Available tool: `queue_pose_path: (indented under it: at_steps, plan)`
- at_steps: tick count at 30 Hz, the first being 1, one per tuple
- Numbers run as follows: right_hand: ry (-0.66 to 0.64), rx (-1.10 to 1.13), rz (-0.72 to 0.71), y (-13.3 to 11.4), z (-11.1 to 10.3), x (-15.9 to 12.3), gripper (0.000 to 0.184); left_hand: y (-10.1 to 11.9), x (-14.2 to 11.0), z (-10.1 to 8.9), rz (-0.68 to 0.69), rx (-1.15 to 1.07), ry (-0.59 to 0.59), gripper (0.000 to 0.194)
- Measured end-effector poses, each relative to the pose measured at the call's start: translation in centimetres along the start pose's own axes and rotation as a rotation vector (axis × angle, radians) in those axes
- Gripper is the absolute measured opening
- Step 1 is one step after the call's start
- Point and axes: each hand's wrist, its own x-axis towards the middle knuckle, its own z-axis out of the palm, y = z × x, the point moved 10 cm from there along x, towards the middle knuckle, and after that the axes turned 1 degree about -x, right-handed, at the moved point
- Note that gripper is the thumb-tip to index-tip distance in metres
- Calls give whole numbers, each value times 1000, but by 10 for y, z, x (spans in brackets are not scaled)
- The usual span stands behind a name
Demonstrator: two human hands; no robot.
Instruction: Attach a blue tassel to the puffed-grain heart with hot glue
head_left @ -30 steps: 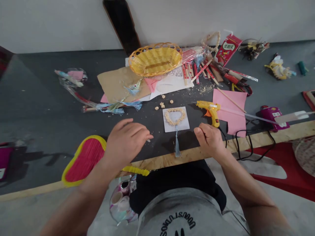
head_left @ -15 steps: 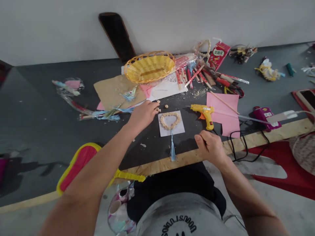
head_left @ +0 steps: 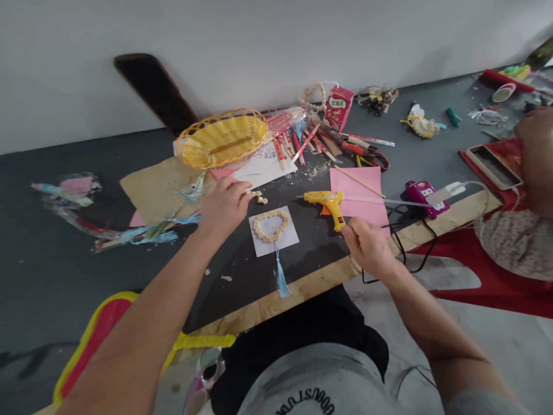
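A ring of small beige flower-like beads (head_left: 271,225) lies on a white square card (head_left: 288,235), and a light blue tassel (head_left: 281,278) hangs from it toward the table edge. My left hand (head_left: 227,204) rests just left of the card, its fingers curled together. Loose beige beads (head_left: 261,199) sit right at its fingertips; whether one is pinched is hidden. My right hand (head_left: 367,245) is closed in a fist beside the lower end of the handle of a yellow glue gun (head_left: 326,204). The glue gun lies on its side, nozzle pointing left.
Behind are a yellow woven basket (head_left: 222,141), a red drink carton (head_left: 339,108) and scattered sticks. Pink paper (head_left: 363,187) lies under the glue stick, near a purple box (head_left: 427,196). A yellow-edged red object (head_left: 93,346) lies front left. Another person's arm (head_left: 538,161) reaches in at right.
The view has turned right, bringing the other person's arm into sight. My right fist has moved closer to the glue gun's handle. The loose beads now sit closer together by my left fingertips.
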Motion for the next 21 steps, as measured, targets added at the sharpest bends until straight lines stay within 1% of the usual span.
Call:
queue_pose_path:
  at_steps: [2,4,5,7,8,9,10,11,12,13,15,18,21]
  plan:
    - [26,-76,43,23,-14,16,31,-9,-11,-10,-24,-16,46,34]
    - [24,-167,113,48,-26,35,29,-17,-20,-14,-50,-13,50,36]
    - [25,-220,150,59,-31,47,28,-21,-24,-13,-70,-11,31,35]
    - [-36,-293,201,76,-32,70,19,-27,-26,-5,-113,-12,-42,35]
    - [-65,-311,204,81,-31,83,16,-29,-25,1,-131,-14,-81,36]
    - [-103,-330,198,84,-27,94,23,-29,-23,6,-142,-15,-105,38]
    - [-161,-373,197,89,-21,104,34,-29,-19,9,-147,-15,-116,39]
    - [-251,-437,210,96,-12,112,41,-28,-15,12,-153,-14,-119,40]
    - [-362,-506,238,106,-1,116,41,-27,-10,15,-153,-13,-120,41]
    - [-486,-564,274,118,11,116,37,-25,-5,17,-152,-13,-121,42]
    - [-621,-603,328,138,26,114,30,-21,3,20,-141,-15,-123,44]
    - [-679,-598,358,159,37,109,28,-13,13,23,-113,-24,-131,43]
    - [-708,-555,361,171,43,102,23,-2,23,28,-84,-43,-143,35]
